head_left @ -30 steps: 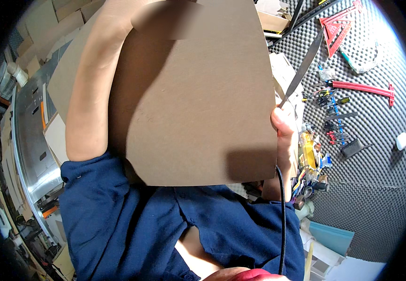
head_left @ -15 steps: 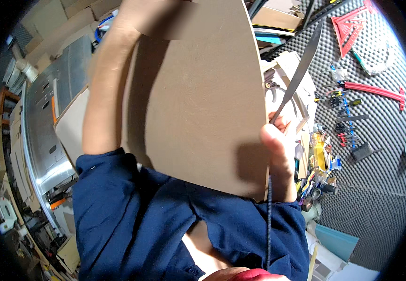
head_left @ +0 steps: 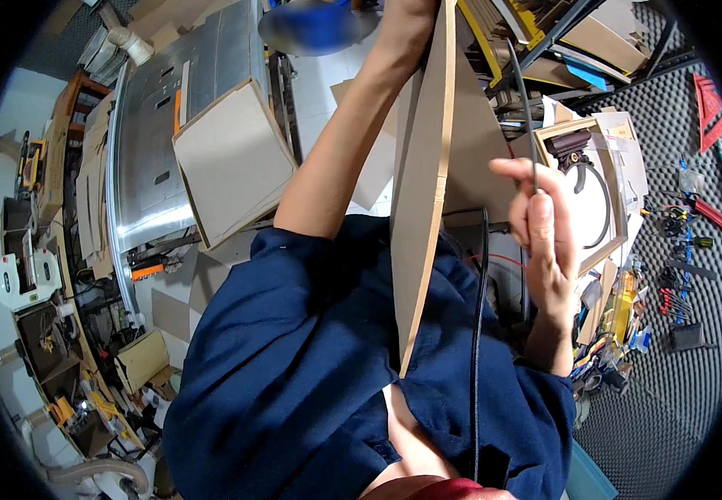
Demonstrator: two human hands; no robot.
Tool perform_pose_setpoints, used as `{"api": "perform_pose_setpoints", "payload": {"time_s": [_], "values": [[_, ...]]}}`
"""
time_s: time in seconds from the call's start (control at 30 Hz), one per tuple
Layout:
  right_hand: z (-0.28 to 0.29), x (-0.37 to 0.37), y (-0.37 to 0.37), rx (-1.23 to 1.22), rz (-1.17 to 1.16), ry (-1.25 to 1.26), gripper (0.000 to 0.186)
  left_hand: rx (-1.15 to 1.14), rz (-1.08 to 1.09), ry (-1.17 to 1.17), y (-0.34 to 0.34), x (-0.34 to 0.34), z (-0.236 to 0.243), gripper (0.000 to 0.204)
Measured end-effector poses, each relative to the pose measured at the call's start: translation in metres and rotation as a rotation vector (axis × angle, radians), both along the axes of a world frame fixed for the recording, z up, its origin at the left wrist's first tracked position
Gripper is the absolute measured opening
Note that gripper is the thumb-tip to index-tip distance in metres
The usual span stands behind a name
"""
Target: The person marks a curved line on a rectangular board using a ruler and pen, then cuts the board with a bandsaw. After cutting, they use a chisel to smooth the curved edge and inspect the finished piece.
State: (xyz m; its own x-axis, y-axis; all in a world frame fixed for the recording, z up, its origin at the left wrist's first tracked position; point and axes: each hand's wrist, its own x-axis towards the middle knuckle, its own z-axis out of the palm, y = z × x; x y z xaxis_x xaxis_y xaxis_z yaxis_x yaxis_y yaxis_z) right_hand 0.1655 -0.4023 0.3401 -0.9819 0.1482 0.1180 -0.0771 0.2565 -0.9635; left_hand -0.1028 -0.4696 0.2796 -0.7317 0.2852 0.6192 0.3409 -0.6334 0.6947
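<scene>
A thin brown board (head_left: 422,196) with a curved edge stands on edge in front of my chest, its pale narrow side facing up. At the top of the view my left hand (head_left: 415,25) grips the board's far end; its fingers are mostly hidden behind the board and cut off by the frame. To the right of the board, my right hand (head_left: 548,225) pinches a long, slim, dark metal file (head_left: 526,104) between thumb and fingers. The file points away from me, seen nearly side-on, apart from the board. Its lower end is partly hidden by the hand.
A black cord (head_left: 479,358) hangs before my chest. On the left is a metal-topped bench (head_left: 152,150) beside brown panels (head_left: 232,158). Right are a wooden frame (head_left: 619,225), several loose tools and grey foam (head_left: 640,408). Boards on a rack (head_left: 602,42) stand far right.
The board has turned from facing up broadly to nearly edge-on. My right hand has moved away from its edge with the file, and the view has shifted left.
</scene>
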Motion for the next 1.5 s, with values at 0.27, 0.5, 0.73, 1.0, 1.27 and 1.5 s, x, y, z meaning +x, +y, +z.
{"api": "perform_pose_setpoints", "payload": {"time_s": [0.27, 0.5, 0.73, 1.0, 1.27, 1.5], "values": [[0.018, 0.014, 0.028, 0.583, 0.126, 0.213, 0.046, 0.058, 0.037, 0.017, -0.008, 0.005, 0.005, 0.078], [0.039, 0.003, 0.029, 0.867, 0.295, 0.313, 0.046, -0.035, 0.091, 0.071, -0.006, 0.005, 0.006, 0.073], [0.046, -0.005, 0.029, 0.917, 0.317, 0.322, 0.05, -0.077, 0.09, 0.091, -0.013, 0.007, 0.013, 0.074], [0.054, -0.011, 0.024, 0.962, 0.357, 0.231, 0.052, -0.07, 0.087, 0.059, -0.004, 0.007, 0.013, 0.072], [0.054, -0.01, 0.025, 0.993, 0.348, 0.162, 0.055, -0.047, 0.066, 0.039, -0.003, 0.005, 0.006, 0.069], [0.053, -0.013, 0.025, 0.949, 0.378, 0.112, 0.057, -0.119, 0.118, 0.025, -0.004, 0.0, 0.004, 0.072]]}}
